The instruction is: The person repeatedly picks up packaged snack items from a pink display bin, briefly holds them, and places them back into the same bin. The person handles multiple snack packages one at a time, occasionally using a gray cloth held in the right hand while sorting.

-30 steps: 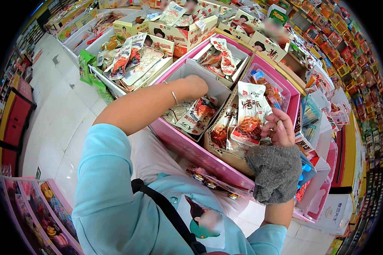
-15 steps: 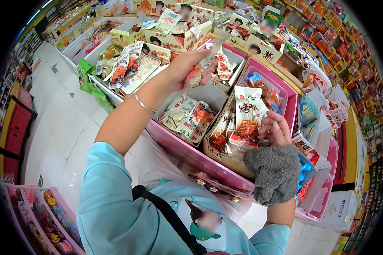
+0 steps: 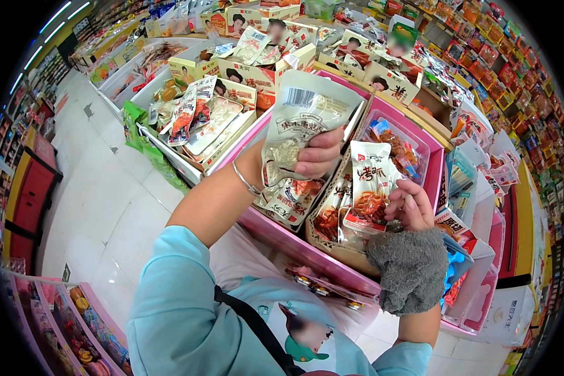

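My left hand (image 3: 319, 153) grips a pale sealed snack pouch (image 3: 310, 103), back side up with a barcode, above the pink-edged bin (image 3: 266, 232). Beneath it, more snack pouches (image 3: 292, 203) with red food pictures lie in the bin, partly covered by the hand. Beside them an open cardboard box (image 3: 335, 245) is filled with white and red pouches, the uppermost white pouch (image 3: 371, 178) standing almost upright. My right hand (image 3: 410, 205), loosely curled with fingers apart, is at that pouch's right edge; whether it touches cannot be told. A grey cloth (image 3: 410, 263) wraps the right wrist.
Behind the cardboard box sits a clear tub (image 3: 398, 141) of wrapped snacks. Display boxes (image 3: 250, 78) and a white bin (image 3: 147, 135) of pouches stand further back and left. Green packets (image 3: 147, 147) hang at the white bin's side. Packed shelves (image 3: 501, 69) rise at the right.
The left hand has come nearer and turned the pouch, so its broad back now shows. The right hand has hardly moved; the view has shifted slightly.
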`<state>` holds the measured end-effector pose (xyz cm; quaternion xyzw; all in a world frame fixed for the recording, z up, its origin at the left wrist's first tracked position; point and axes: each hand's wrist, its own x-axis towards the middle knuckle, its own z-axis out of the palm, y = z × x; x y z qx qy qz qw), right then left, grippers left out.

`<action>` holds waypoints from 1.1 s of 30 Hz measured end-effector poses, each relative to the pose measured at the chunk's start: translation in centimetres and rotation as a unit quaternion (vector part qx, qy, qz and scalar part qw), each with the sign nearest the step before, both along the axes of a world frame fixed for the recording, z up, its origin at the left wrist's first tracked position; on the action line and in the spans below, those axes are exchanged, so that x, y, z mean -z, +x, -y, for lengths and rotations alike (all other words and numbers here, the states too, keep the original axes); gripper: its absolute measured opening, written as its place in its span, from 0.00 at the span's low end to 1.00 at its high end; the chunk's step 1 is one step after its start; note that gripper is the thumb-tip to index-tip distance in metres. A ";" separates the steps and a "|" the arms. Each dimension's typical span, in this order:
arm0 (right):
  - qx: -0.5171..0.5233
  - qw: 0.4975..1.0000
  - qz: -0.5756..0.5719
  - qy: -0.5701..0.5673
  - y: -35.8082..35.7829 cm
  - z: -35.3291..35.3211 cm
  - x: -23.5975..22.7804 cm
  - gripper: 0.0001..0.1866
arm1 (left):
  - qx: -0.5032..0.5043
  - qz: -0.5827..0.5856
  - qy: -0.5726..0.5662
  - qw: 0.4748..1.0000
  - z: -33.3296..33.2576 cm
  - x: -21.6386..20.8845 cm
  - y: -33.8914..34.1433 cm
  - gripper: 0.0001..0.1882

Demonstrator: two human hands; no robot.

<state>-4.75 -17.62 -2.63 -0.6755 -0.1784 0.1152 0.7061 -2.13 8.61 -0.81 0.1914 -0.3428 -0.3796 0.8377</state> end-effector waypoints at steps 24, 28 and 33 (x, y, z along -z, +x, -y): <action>-0.021 1.000 0.000 0.019 0.1 0.1 0.3 0.16 | -0.641 0.240 0.363 0.632 2.2 2.6 1.5 0.21; -0.017 1.000 -0.002 0.017 0.0 0.1 0.1 0.16 | -0.656 0.248 0.390 0.597 2.4 1.5 0.5 0.21; -0.024 1.000 -0.001 0.013 0.1 0.2 0.2 0.17 | -0.664 0.271 0.393 0.575 2.4 1.2 0.1 0.20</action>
